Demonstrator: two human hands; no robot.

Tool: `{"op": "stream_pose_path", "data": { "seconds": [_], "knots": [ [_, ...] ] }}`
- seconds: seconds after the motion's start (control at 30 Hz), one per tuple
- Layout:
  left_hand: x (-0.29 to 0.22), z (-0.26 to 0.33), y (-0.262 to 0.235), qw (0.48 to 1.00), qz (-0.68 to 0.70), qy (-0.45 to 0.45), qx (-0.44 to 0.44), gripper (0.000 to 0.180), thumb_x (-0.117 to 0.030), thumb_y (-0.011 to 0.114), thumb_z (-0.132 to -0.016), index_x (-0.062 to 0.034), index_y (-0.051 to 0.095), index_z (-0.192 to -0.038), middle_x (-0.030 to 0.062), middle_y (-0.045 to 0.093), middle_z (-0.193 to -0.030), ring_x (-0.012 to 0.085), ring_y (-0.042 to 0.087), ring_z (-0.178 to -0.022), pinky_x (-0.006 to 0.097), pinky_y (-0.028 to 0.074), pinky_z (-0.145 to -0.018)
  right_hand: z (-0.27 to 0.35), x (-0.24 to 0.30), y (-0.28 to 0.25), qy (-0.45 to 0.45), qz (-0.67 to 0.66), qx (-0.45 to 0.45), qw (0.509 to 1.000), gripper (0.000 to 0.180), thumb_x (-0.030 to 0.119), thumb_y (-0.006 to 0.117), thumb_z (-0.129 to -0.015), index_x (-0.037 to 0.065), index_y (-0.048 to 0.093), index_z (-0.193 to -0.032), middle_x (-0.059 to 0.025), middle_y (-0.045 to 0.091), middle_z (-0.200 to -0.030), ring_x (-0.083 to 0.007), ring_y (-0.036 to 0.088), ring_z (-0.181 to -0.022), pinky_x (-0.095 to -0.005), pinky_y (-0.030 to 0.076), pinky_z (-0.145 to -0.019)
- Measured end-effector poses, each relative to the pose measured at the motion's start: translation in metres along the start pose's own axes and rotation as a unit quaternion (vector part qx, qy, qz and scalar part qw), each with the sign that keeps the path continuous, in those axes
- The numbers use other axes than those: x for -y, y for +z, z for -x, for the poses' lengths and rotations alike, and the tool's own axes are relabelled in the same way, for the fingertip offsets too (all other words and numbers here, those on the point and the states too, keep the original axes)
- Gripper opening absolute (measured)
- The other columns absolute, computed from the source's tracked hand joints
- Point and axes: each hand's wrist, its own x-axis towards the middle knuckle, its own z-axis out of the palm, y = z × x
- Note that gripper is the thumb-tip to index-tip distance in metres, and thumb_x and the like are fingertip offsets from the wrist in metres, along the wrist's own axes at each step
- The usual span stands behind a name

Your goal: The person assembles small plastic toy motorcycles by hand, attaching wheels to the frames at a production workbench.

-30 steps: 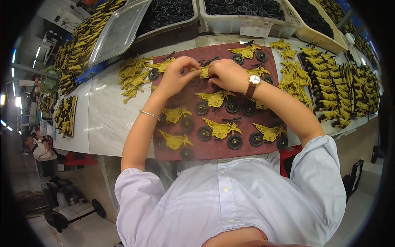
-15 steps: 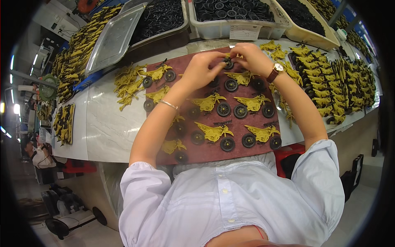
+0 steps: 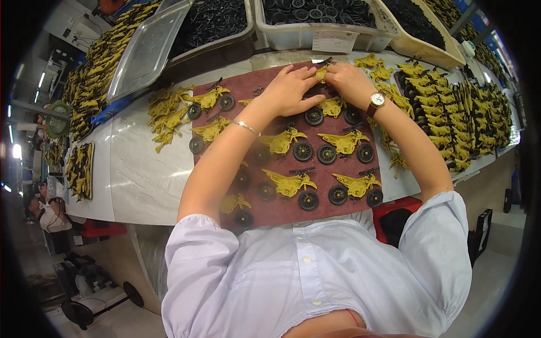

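Several yellow toy motorcycles with black wheels lie in rows on a dark red mat (image 3: 338, 217), such as the toy motorcycle (image 3: 284, 183) near its front edge. At the mat's far edge, a toy motorcycle (image 3: 322, 73) sits between my hands, mostly covered by fingers. My right hand (image 3: 349, 84) has its fingers curled closed on that motorcycle's right side. My left hand (image 3: 287, 93) spreads over its left side, fingers stretched and thumb apart. Which parts the fingertips touch is hidden.
Beyond the mat stand a bin of black wheels (image 3: 282, 35), a bin of small black parts (image 3: 214, 48) and another bin (image 3: 445, 59). Loose yellow bodies (image 3: 166, 115) lie left of the mat. Assembled motorcycles (image 3: 445, 112) are stacked at right. A clear lid (image 3: 146, 53) leans at left.
My left hand has gone from a pinch near a wheel to stretched fingers. My right hand has shifted slightly right and lower. The view has moved a little.
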Motion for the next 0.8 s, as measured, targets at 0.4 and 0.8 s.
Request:
{"op": "stream_pose_path", "data": {
  "seconds": [0.4,0.8],
  "knots": [
    [0.056,0.057,-0.056,0.988,0.051,-0.143,0.012,0.016,-0.020,0.065,-0.077,-0.0077,0.070,-0.087,0.0123,0.066,-0.091,0.0304,0.062,-0.090,0.040,0.046,-0.084,-0.006,-0.005,-0.013,0.149,-0.167,0.117,0.968,0.012,0.010,0.064,-0.079,0.000,0.065,-0.085,-0.0135,0.063,-0.089,-0.0310,0.059,-0.087,-0.0385,0.048,-0.076],
    [0.030,0.039,-0.087,0.939,0.230,-0.235,-0.098,0.013,-0.012,0.068,-0.080,-0.0008,0.065,-0.085,0.0053,0.065,-0.074,0.0105,0.058,-0.069,0.027,0.048,-0.066,0.005,0.015,-0.041,0.107,-0.251,-0.081,0.959,0.024,0.017,0.064,-0.084,0.003,0.063,-0.103,-0.0108,0.065,-0.096,-0.0234,0.063,-0.085,-0.0325,0.050,-0.075]
  ]
}}
